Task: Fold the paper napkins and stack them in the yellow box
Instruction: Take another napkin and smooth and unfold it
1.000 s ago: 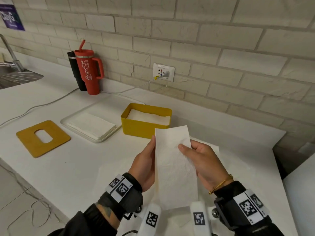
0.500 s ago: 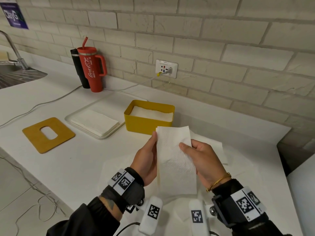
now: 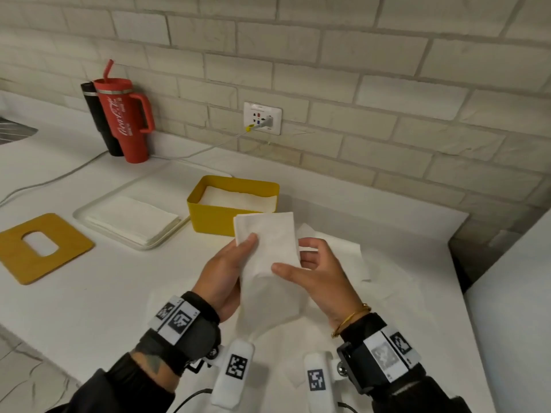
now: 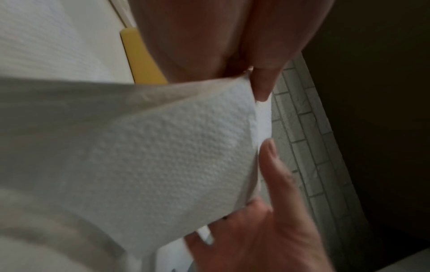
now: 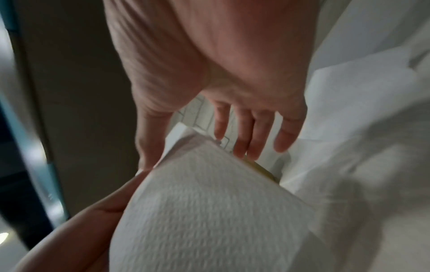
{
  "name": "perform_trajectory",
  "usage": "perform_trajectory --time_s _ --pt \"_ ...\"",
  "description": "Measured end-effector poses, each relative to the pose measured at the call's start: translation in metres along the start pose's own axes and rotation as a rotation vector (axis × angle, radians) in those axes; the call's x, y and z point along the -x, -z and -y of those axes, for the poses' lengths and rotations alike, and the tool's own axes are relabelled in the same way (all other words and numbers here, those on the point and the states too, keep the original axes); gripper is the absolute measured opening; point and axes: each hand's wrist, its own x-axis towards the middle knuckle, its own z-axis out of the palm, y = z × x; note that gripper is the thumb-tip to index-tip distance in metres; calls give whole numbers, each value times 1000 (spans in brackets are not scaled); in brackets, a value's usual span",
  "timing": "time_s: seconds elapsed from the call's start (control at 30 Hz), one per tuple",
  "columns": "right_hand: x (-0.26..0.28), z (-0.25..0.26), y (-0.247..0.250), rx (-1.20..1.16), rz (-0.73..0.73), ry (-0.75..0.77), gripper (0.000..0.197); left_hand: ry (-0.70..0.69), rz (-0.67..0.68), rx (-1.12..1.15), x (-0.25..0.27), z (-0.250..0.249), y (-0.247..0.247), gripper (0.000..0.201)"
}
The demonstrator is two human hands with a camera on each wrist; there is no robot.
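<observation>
A long folded napkin (image 3: 268, 263) is held in the air just in front of the yellow box (image 3: 232, 216), pinched between thumb and fingers of the left hand (image 3: 226, 272) and of the right hand (image 3: 316, 272). It is judged mid-fold, one crosswise fold probably remaining. Folded napkins (image 3: 238, 196) already lie inside the box, while a flat stack (image 3: 134, 217) waits on the white tray (image 3: 89, 208) (how many cannot be told).

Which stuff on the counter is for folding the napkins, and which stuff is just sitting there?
For the job:
- napkin held by left hand and right hand
- yellow box
- napkin stack on white tray

Just sitting there:
- red tumbler
- black bottle
- wooden board
- wall socket
</observation>
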Motion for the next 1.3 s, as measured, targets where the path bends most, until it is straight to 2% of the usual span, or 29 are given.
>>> perform_trajectory --time_s 0.03,0.1,0.17,0.27,0.37,0.47,0.5,0.53,0.57,0.6,0.67,0.7,0.73,0.77,0.87,0.93,1.0,1.1,1.2,1.3 --pt "-1 -1 2 -31 92 -32 66 -10 3 9 0 -2 -1 41" --pt "0 -2 6 -76 233 -56 46 -30 6 26 -1 -6 -4 39" --pt "-2 -3 8 -111 244 -25 33 -46 8 23 -2 -7 -5 37" --pt "-3 -5 5 -155 231 -38 32 -16 14 -4 -3 0 -4 40" --pt "2 -17 1 -32 306 -86 36 -8 -19 19 -6 4 0 39" --pt "9 -24 8 157 505 -204 32 -58 -82 24 -9 1 6 39" --pt "7 -22 17 234 523 -197 28 -71 -101 22 -10 -1 10 40" --pt "4 -17 26 283 478 -176 25 -78 -116 24 -11 -2 13 41" --pt "-2 -12 38 318 363 -143 23 -79 -128 26 -10 -3 17 41" --pt "-9 -8 52 328 194 -111 24 -76 -140 27 -9 -4 20 42" --pt "-26 2 80 332 -234 -47 31 -63 -149 33 -7 -3 22 41" --pt "-34 5 91 343 -405 -38 36 -57 -149 36 -6 -2 22 40" --pt "-42 5 102 378 -497 -67 42 -50 -147 38 -6 0 21 38" --pt "-49 3 107 423 -513 -125 48 -44 -142 41 -5 1 19 37" --pt "-73 -15 107 529 -396 -324 62 -21 -135 37 -6 6 13 37" --pt "-83 -21 100 539 -342 -345 62 -3 -143 33 -5 10 10 39" --pt "-88 -19 93 535 -328 -274 52 15 -146 21 -3 14 10 41" --pt "-87 -6 86 433 -361 -83 38 35 -152 16 -2 17 13 41" --pt "-81 9 80 261 -306 30 10 44 -163 29 -3 19 15 31" --pt "-61 35 70 -28 -116 158 42 65 -167 26 -5 22 13 27"
